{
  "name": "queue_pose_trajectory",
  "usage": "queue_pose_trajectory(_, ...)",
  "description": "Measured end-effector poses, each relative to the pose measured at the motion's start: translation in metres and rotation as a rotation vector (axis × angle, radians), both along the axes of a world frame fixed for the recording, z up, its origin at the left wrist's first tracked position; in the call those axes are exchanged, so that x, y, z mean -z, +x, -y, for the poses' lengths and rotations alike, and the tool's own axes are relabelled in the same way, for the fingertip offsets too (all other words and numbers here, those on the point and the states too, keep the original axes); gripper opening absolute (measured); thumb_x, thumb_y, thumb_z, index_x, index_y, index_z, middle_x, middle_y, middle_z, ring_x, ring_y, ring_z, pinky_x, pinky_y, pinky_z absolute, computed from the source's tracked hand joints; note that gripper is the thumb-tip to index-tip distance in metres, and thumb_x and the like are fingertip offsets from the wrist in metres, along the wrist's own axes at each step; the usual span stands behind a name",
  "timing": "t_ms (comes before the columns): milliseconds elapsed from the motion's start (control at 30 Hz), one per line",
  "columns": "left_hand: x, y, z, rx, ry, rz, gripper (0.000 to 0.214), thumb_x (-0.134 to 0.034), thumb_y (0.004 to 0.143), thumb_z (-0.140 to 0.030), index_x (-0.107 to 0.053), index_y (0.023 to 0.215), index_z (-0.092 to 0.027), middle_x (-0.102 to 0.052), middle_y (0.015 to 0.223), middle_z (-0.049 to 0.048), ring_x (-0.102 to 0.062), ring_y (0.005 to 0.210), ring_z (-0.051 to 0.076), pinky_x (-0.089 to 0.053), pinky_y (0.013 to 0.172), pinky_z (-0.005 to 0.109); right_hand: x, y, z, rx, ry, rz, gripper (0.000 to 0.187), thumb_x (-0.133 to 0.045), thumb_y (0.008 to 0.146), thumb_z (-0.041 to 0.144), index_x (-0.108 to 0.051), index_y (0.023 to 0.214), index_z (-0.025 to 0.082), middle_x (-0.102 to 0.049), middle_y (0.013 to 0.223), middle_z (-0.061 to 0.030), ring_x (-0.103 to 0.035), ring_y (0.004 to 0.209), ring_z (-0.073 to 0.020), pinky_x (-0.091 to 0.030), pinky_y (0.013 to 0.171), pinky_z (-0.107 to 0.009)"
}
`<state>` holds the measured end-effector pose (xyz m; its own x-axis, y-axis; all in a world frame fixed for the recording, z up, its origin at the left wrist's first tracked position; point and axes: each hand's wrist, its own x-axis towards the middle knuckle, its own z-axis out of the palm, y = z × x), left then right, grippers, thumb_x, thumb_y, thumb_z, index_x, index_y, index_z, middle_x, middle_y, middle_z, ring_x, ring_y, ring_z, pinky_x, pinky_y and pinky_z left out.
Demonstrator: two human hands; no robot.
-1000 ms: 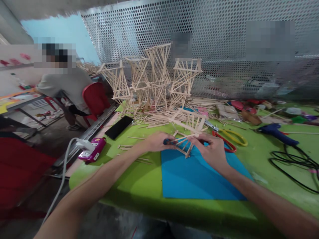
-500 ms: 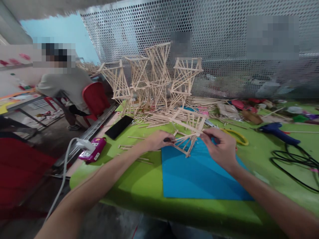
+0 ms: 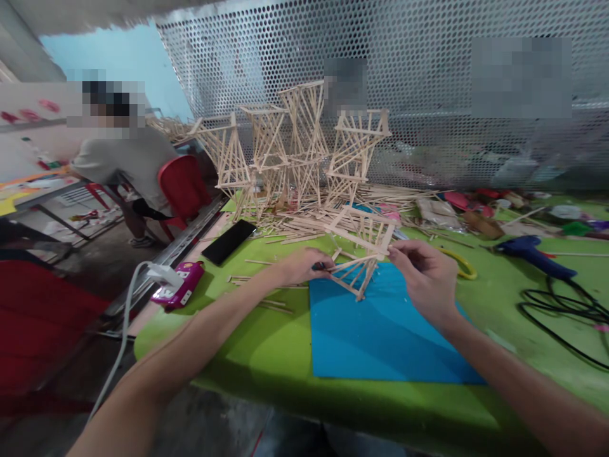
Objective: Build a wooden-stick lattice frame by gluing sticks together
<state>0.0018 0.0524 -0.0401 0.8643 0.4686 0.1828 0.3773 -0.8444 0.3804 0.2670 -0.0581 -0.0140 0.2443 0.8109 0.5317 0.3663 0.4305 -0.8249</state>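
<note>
A small open frame of thin wooden sticks point(image 3: 360, 235) is tilted above the blue sheet point(image 3: 380, 343), its lower corner at or near the sheet. My left hand point(image 3: 307, 266) is closed on the frame's left side, a small dark thing showing by its fingers. At the right corner, my right hand point(image 3: 425, 273) pinches with thumb and forefinger at the joint; whether a small piece is between those fingertips is hidden. Beside the right hand lies a tool with yellow handles point(image 3: 461, 263), partly covered by it. Loose sticks point(image 3: 271, 284) lie near my left forearm.
Several finished-looking stick towers point(image 3: 304, 127) stand at the back above a stick pile point(image 3: 304, 225). A black phone point(image 3: 229, 242) and a purple power socket point(image 3: 179, 284) lie left. The blue glue gun point(image 3: 537, 254) and its cord point(image 3: 561, 311) lie right. A person point(image 3: 126, 152) sits beyond.
My right hand has shifted slightly right and down at the frame's corner, its fingers curled a little differently. The left hand and the frame have hardly moved.
</note>
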Motion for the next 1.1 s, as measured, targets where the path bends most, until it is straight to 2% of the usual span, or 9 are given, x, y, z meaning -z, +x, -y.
queue_pose_trajectory(200,0.002,0.000,-0.003,-0.012,-0.043,-0.004,0.018,-0.075,0.096,-0.036,-0.078,0.106,-0.021,-0.080,0.105,0.0037,-0.073,0.092,0.017,-0.053,0.082,0.024,-0.004,0.000,0.000,0.003,-0.001,0.035,0.021,-0.078,0.090,0.044,-0.078,0.089,0.023,-0.072,0.077,-0.0031,-0.057,0.063,-0.0158,-0.046,0.057,-0.030)
queue_pose_trajectory(700,0.002,-0.004,-0.004,-0.029,-0.203,0.033,0.026,-0.077,0.094,-0.036,-0.078,0.113,-0.018,-0.080,0.113,0.0075,-0.073,0.101,0.018,-0.054,0.090,0.025,-0.006,0.001,0.001,-0.004,0.005,0.110,0.012,-0.074,0.091,0.034,-0.074,0.087,0.023,-0.063,0.071,0.0008,-0.047,0.060,-0.0128,-0.039,0.055,-0.028)
queue_pose_trajectory(833,0.003,-0.006,-0.006,-0.016,-0.221,0.034,0.027,-0.075,0.096,-0.038,-0.078,0.115,-0.019,-0.079,0.116,0.0071,-0.073,0.102,0.018,-0.054,0.092,0.025,-0.009,0.001,0.001,0.013,0.016,0.095,0.012,-0.074,0.092,0.034,-0.073,0.087,0.022,-0.064,0.072,-0.0002,-0.048,0.061,-0.0135,-0.039,0.056,-0.029)
queue_pose_trajectory(967,0.003,-0.006,-0.005,-0.024,-0.197,0.033,0.022,-0.073,0.098,-0.032,-0.079,0.115,-0.020,-0.080,0.117,0.0064,-0.074,0.105,0.017,-0.054,0.094,0.025,-0.012,0.005,-0.001,0.048,0.047,0.050,0.011,-0.074,0.091,0.032,-0.070,0.088,0.023,-0.065,0.074,-0.0009,-0.050,0.062,-0.0138,-0.040,0.055,-0.030)
queue_pose_trajectory(1100,-0.005,-0.006,0.000,-0.064,-0.175,0.073,0.018,-0.071,0.099,-0.028,-0.081,0.112,-0.020,-0.082,0.109,0.0042,-0.076,0.095,0.015,-0.055,0.089,0.024,-0.013,0.012,-0.003,0.060,0.048,-0.008,0.012,-0.073,0.091,0.033,-0.068,0.087,0.022,-0.057,0.067,0.0010,-0.044,0.056,-0.0125,-0.033,0.050,-0.029)
